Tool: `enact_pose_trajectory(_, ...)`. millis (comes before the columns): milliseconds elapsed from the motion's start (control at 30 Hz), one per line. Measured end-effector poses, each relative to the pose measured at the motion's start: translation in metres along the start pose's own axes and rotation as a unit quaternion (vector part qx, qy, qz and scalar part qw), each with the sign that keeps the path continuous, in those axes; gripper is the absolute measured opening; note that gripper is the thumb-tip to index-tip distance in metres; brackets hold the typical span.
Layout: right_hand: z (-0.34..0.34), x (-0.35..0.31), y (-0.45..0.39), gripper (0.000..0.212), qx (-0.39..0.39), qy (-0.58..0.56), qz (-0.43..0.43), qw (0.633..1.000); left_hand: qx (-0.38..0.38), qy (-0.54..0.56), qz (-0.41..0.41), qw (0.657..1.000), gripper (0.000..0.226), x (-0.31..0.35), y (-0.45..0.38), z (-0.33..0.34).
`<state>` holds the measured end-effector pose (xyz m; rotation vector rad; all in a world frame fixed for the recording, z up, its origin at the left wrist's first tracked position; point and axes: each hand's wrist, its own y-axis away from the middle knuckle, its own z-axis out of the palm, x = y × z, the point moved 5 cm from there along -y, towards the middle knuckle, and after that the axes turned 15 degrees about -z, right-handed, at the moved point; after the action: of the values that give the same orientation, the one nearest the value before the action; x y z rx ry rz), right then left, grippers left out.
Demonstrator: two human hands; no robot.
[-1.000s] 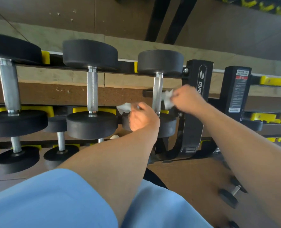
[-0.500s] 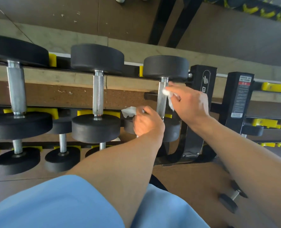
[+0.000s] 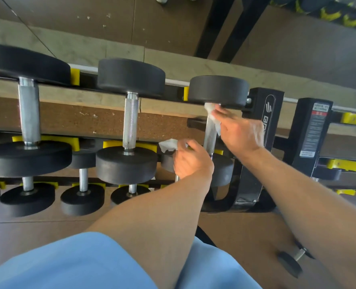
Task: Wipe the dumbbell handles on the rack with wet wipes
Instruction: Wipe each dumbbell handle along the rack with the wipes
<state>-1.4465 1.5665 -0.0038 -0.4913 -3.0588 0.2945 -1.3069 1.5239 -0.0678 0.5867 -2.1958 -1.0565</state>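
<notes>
Rightmost dumbbell (image 3: 218,91) on top tier of rack (image 3: 254,142), chrome handle (image 3: 210,138) upright between two black heads. Right hand (image 3: 240,131) fingers extended, pressing white wet wipe (image 3: 213,115) against upper end of handle, just beneath far head. Left hand (image 3: 190,161) curled closed near handle's lower end, pinching second crumpled wipe (image 3: 168,145) that protrudes leftward, apart from chrome. Rack upright bearing white logo and partial lettering, unreadable. Neighbouring post (image 3: 312,132) carrying label with red band; print too small to read.
</notes>
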Motion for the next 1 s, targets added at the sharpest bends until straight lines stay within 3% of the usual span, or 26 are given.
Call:
enact_pose_trajectory(67, 0.006, 0.005, 0.014, 0.033, -0.092, -0.041, 0.184, 0.978, 0.001, -0.002, 0.002, 1.0, 0.034, 0.0, 0.0, 0.0)
enact_pose_trajectory(133, 0.019, 0.001, 0.03, 0.03, -0.167, -0.14, 0.278, 0.936, 0.003, -0.001, 0.003, 1.0, 0.033, 0.001, 0.0, -0.001)
enact_pose_trajectory(233, 0.027, -0.005, 0.041, 0.025, -0.203, -0.235, 0.266, 0.913, 0.013, -0.004, 0.012, 1.0, 0.034, 0.001, 0.0, -0.001)
enact_pose_trajectory(367, 0.024, -0.018, 0.053, 0.026, -0.408, -0.173, 0.15, 0.884, 0.015, -0.005, 0.026, 1.0, 0.034, 0.002, 0.001, -0.002)
enact_pose_trajectory(467, 0.019, -0.021, 0.051, 0.022, -0.446, -0.133, 0.138, 0.875, 0.001, 0.005, 0.027, 1.0, 0.035, 0.001, 0.002, -0.002)
enact_pose_trajectory(533, 0.011, -0.027, 0.042, 0.025, -0.436, -0.135, 0.111, 0.883, -0.025, 0.01, 0.02, 0.999, 0.037, 0.001, 0.004, -0.005)
enact_pose_trajectory(633, -0.003, -0.051, 0.04, 0.028, -0.377, -0.241, 0.117, 0.886, -0.1, 0.001, 0.011, 0.995, 0.04, 0.0, 0.001, -0.009)
enact_pose_trajectory(767, -0.027, -0.075, 0.061, 0.023, -0.194, -0.34, 0.217, 0.894, -0.182, 0.047, 0.047, 0.981, 0.038, -0.007, 0.006, -0.03)
enact_pose_trajectory(867, -0.055, -0.1, 0.087, 0.017, -0.055, -0.413, 0.25, 0.874, -0.208, 0.119, 0.101, 0.966, 0.027, -0.025, 0.031, -0.05)
enact_pose_trajectory(1000, -0.076, -0.118, 0.127, 0.017, 0.009, -0.5, 0.26, 0.826, -0.242, 0.214, 0.075, 0.943, 0.026, -0.054, 0.063, -0.061)
